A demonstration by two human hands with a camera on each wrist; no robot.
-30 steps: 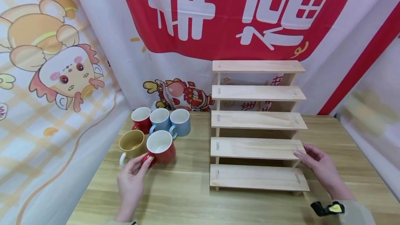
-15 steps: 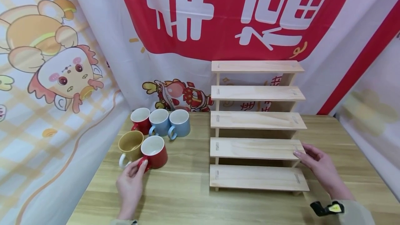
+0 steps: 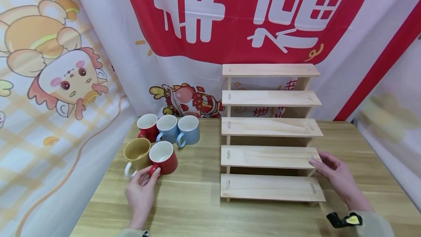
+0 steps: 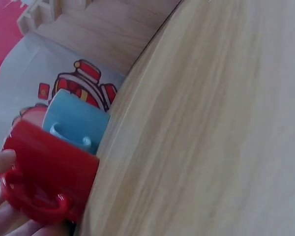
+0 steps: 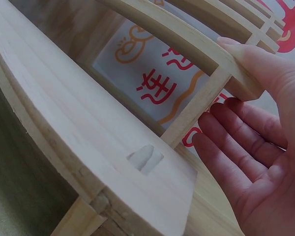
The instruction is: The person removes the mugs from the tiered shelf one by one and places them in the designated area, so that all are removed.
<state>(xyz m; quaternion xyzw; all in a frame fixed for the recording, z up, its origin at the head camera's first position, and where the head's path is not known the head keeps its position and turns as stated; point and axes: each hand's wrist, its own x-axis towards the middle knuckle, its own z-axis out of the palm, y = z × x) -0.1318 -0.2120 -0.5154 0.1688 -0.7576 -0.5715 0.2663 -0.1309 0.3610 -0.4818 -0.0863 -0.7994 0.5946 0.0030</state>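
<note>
My left hand (image 3: 140, 193) pinches the handle of a red mug (image 3: 167, 162) with a white inside. This mug is upright beside a mustard-yellow mug (image 3: 141, 160) with a white handle; whether its base touches the table I cannot tell. Behind them stand another red mug (image 3: 149, 131) and two light blue mugs, the middle one (image 3: 169, 132) and the right one (image 3: 191, 132). On the right, my right hand (image 3: 335, 178) holds the right end of the second-lowest board of a stepped wooden shelf (image 3: 269, 156). In the right wrist view, the thumb (image 5: 241, 54) lies on the board's top, with the fingers curled near the upright.
The wood-grain table (image 3: 190, 207) carries everything. A printed cloth (image 3: 194, 65) hangs behind the mugs and shelf. More cloth encloses the left (image 3: 95, 101) and right sides. The shelf's tiers rise toward the back, and all its boards are bare.
The held red mug has come left and nearer me, away from the blue mugs, then shifted slightly right and back. My right hand and the shelf stay put.
</note>
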